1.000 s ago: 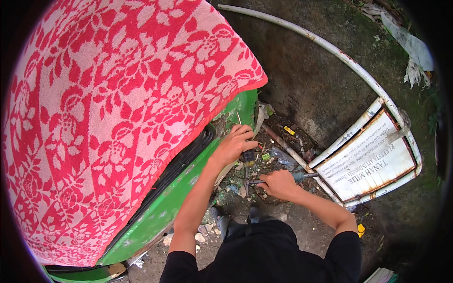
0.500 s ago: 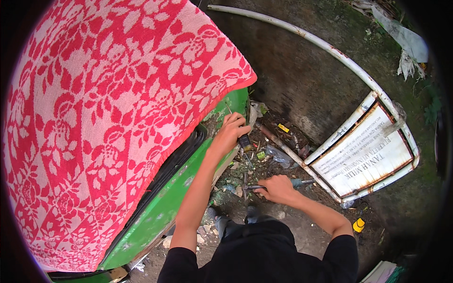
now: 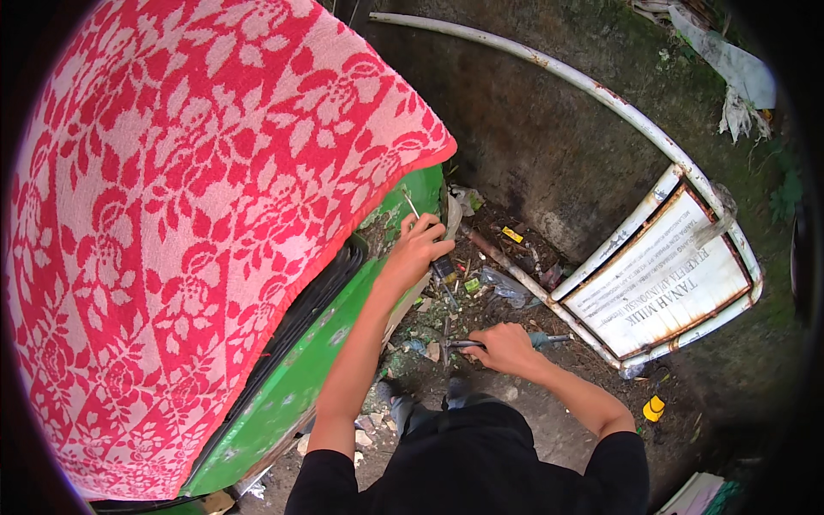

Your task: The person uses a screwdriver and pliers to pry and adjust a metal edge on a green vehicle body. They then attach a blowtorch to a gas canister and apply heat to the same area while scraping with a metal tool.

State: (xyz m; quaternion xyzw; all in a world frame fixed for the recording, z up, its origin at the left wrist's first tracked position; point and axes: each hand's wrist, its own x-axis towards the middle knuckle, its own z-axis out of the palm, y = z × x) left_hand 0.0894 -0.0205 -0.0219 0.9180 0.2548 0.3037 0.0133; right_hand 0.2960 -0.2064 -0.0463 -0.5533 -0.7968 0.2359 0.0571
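My left hand [image 3: 418, 249] is closed around a screwdriver-like tool with a dark handle. Its thin metal shaft [image 3: 410, 202] points up and left at the worn end of a green panel [image 3: 318, 339]; whether the tip touches is hard to tell. Lower down, my right hand [image 3: 506, 348] grips a hammer [image 3: 466, 343] by its handle. The hammer's head lies to the left of that hand, and the handle's end sticks out on the right, apart from the tool in my left hand.
A red and pink floral towel [image 3: 232, 197] drapes over the green panel, with black strips [image 3: 313, 296] beneath its edge. To the right stands a rusty white pipe frame with a sign plate [image 3: 661, 275]. Litter and rubble [image 3: 506, 283] cover the ground; a yellow scrap [image 3: 654, 408] lies at right.
My left hand with the screwdriver-like tool has shifted slightly down and left. My right hand keeps its grip on the hammer, almost unmoved. The view has shifted a little.
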